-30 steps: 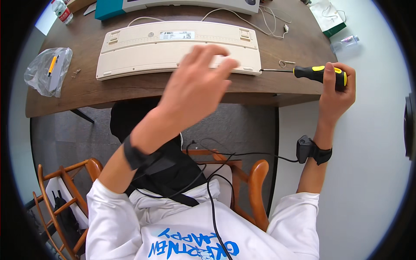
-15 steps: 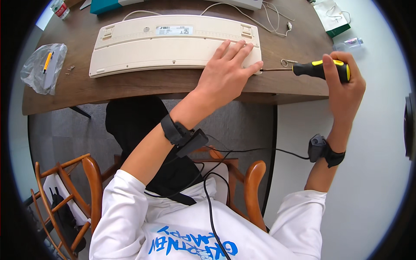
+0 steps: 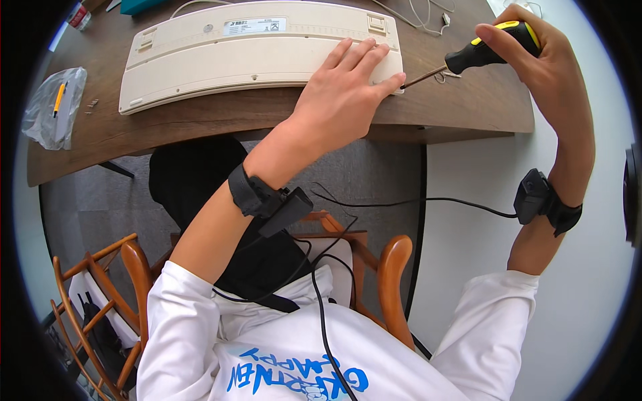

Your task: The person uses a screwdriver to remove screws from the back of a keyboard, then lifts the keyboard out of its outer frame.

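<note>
A cream keyboard lies upside down on the desk, its label and fold-out feet facing up. My left hand rests flat on its right part with the fingers apart, the thumb reaching toward the right front corner. Around the black-and-yellow handle of a screwdriver my right hand is closed. The shaft slants down to the left, and its tip meets the keyboard's right front corner beside my left thumb. Whether the tip sits in a screw or a seam cannot be told.
Small screws lie left of the keyboard, near a clear plastic bag with a yellow pen on it. Small metal pieces lie under the screwdriver. A pale cable runs behind. Wooden chair arms flank me.
My right hand has swung outward and up, so the screwdriver now slants more steeply to the keyboard's corner. My left hand stays on the keyboard. The whole view has shifted slightly.
</note>
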`<state>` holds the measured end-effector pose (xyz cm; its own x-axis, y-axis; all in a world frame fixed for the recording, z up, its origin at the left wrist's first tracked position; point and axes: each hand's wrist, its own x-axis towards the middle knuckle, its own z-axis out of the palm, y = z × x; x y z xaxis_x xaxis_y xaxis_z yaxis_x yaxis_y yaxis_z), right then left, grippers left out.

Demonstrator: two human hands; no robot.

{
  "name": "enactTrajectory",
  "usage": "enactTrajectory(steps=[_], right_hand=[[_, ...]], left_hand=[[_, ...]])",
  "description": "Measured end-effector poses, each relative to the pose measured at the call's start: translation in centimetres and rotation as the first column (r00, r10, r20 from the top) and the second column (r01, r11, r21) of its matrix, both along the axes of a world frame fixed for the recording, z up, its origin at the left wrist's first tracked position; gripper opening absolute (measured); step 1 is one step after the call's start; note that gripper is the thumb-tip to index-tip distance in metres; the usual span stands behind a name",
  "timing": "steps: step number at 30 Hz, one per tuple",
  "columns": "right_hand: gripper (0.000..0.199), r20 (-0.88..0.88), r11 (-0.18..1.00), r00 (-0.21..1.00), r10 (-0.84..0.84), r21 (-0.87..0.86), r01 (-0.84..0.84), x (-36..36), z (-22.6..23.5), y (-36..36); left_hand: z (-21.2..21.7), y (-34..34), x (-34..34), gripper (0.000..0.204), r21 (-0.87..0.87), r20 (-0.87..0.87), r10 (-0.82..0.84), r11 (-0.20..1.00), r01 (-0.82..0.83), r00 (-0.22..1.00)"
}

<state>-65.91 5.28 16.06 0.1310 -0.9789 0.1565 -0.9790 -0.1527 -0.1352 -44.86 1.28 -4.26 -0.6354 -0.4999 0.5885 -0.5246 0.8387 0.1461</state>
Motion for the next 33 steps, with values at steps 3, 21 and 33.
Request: enactTrajectory(steps=[3,21,33], right_hand=[[0.037,-0.004,0.993,0.994,0.113,0.046,-0.113,0.1,0.7,-0.4],[0.039,-0.088,0.978,0.994,0.063,-0.193,-0.079,1.7,-0.8,1.1],[0.06,0.103,0.979,0.976,-0.194,0.087,0.186,3.5,1.0,1.2]], left_hand=[[0.1,0.0,0.4,0.046,0.031,0.006,-0.023,0.999,0.022,1.0],[-0.6,0.0,-0.3,0.045,-0.023,-0.08,-0.037,0.999,0.035,0.996],[2.8,-2.2,2.6,0.045,0.376,-0.173,-0.201,0.891,0.253,0.964]])
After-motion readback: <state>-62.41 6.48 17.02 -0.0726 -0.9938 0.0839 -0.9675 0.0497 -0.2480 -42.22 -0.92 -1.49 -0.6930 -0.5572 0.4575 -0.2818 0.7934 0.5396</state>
